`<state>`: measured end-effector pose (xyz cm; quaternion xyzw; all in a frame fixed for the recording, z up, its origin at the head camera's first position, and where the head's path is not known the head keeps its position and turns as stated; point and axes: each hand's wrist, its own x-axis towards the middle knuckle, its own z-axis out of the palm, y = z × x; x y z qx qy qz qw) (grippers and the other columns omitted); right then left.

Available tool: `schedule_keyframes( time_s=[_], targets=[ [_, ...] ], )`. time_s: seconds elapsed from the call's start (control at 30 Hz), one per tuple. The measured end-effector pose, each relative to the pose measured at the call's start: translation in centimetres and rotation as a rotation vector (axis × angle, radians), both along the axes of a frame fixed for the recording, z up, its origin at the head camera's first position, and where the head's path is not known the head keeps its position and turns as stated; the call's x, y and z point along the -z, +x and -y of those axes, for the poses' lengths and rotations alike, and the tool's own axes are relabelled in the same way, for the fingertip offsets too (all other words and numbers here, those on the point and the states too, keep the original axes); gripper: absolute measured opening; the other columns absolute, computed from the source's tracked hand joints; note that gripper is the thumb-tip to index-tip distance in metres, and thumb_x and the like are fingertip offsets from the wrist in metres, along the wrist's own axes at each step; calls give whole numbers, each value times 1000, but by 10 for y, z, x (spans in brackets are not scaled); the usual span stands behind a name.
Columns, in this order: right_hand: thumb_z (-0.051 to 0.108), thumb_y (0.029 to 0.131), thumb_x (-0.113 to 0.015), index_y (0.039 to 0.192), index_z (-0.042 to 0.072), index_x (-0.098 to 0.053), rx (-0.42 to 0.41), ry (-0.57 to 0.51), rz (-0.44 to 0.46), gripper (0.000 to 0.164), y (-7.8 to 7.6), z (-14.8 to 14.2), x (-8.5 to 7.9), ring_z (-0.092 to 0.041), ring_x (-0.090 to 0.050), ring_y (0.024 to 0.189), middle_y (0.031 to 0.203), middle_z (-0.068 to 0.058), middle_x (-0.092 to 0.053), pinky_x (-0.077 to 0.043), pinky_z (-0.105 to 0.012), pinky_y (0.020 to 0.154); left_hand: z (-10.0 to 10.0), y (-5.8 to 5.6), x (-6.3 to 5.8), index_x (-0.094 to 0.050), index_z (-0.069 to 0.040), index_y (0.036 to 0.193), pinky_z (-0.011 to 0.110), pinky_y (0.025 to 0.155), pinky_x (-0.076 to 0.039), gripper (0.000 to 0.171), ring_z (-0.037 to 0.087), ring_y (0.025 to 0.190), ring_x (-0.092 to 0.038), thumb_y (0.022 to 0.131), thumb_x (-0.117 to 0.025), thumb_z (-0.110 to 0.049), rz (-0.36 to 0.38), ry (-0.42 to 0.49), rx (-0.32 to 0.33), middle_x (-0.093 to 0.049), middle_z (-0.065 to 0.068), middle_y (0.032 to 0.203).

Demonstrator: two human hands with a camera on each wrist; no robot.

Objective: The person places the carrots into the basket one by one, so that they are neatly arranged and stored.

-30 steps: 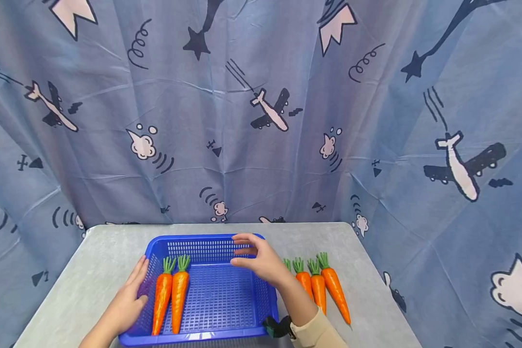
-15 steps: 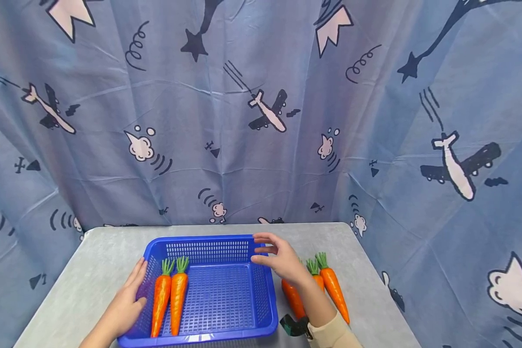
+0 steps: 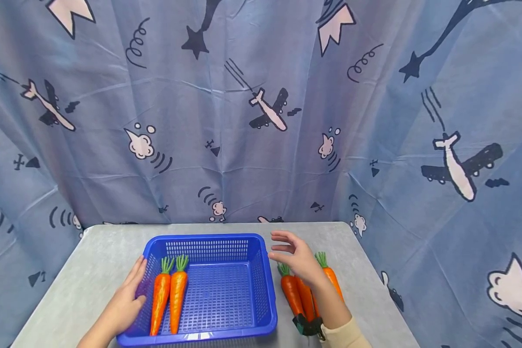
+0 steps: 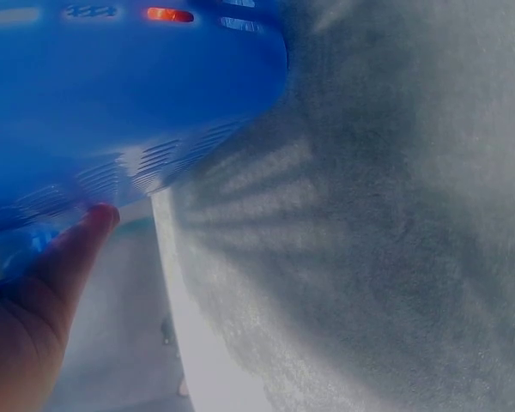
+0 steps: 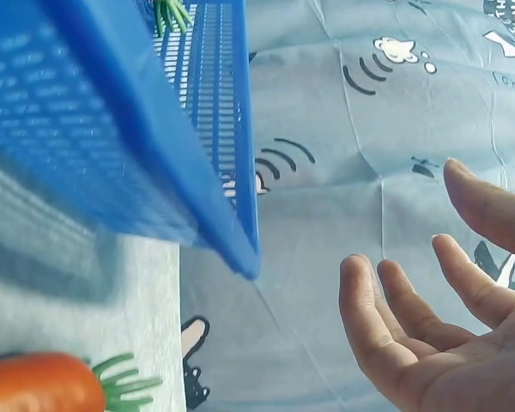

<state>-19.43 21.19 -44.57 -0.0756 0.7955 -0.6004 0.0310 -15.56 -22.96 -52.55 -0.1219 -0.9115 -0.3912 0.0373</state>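
Observation:
A blue plastic basket (image 3: 222, 295) with perforated walls holds two orange carrots (image 3: 160, 299) side by side at its left, green tops pointing away. My left hand (image 3: 123, 302) rests on the basket's left side with extended fingers; in the left wrist view its thumb (image 4: 56, 275) lies against the blue wall. Several more carrots (image 3: 291, 292) lie on the table right of the basket, partly hidden by my right arm. Above them hovers my right hand (image 3: 299, 256), fingers spread and holding nothing. In the right wrist view one carrot (image 5: 43, 384) shows below the basket's edge.
The pale grey table (image 3: 106, 256) extends around the basket. A blue curtain (image 3: 226, 159) printed with planes and stars hangs behind and at both sides. A dark strap (image 3: 306, 326) is on my right wrist.
My right hand has moved right, from over the basket's far right corner to above the loose carrots. The left hand stays at the basket's left side, and the basket has not visibly moved.

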Motion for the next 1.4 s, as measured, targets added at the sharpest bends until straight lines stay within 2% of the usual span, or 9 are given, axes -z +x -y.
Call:
schedule_keyframes(
  time_s=[0.03, 0.27, 0.6, 0.83, 1.17, 1.3, 1.4],
  targets=[
    [15, 88, -77, 141, 12, -56, 4, 4, 1, 57, 0, -2, 1, -38, -61, 125, 142, -16, -58, -56, -48, 100, 0, 0, 0, -22, 2, 159, 68, 111, -22, 86, 57, 145, -24, 81, -57, 9, 7, 1, 0, -12, 20, 169],
    [16, 88, -77, 140, 12, -56, 17, 29, -6, 56, -1, -19, 7, -37, -62, 124, 141, -18, -57, -57, -44, 98, 1, 0, 1, -21, 4, 158, 74, 107, -26, 86, 59, 144, -24, 81, -57, 10, 16, 3, 0, -11, 21, 168],
    [20, 89, -76, 139, 12, -58, 94, 80, 21, 54, 6, -51, 20, -37, -62, 124, 140, -17, -58, -56, -46, 100, 1, -2, 0, -23, 5, 157, 75, 108, -26, 85, 59, 144, -24, 80, -58, 11, 20, -7, 5, -12, 23, 168],
    [20, 90, -75, 140, 8, -56, 139, 106, 23, 54, 9, -78, 28, -37, -60, 126, 142, -19, -57, -57, -40, 99, 0, -2, 0, -23, 5, 158, 75, 109, -26, 85, 58, 145, -23, 80, -58, 10, 25, -1, 2, -11, 22, 168],
    [22, 91, -74, 141, 7, -55, 197, 112, 73, 55, 18, -105, 38, -39, -57, 130, 143, -19, -55, -58, -34, 97, 0, -3, 1, -23, 4, 158, 75, 109, -26, 85, 58, 145, -23, 80, -57, 10, 22, -3, -3, -11, 21, 168],
    [28, 91, -75, 142, 7, -53, 230, 157, 105, 60, 19, -119, 44, -40, -52, 134, 147, -19, -52, -56, -39, 100, 0, -3, 0, -23, 4, 158, 74, 110, -25, 85, 57, 145, -22, 81, -57, 10, 28, -2, -4, -11, 21, 168],
    [33, 90, -75, 143, 7, -54, 239, 220, 137, 63, 17, -131, 51, -42, -47, 138, 150, -18, -49, -51, -49, 106, 0, -3, 0, -22, 4, 158, 74, 110, -24, 85, 57, 146, -21, 81, -57, 10, 32, 3, -5, -11, 21, 168]
  ],
)
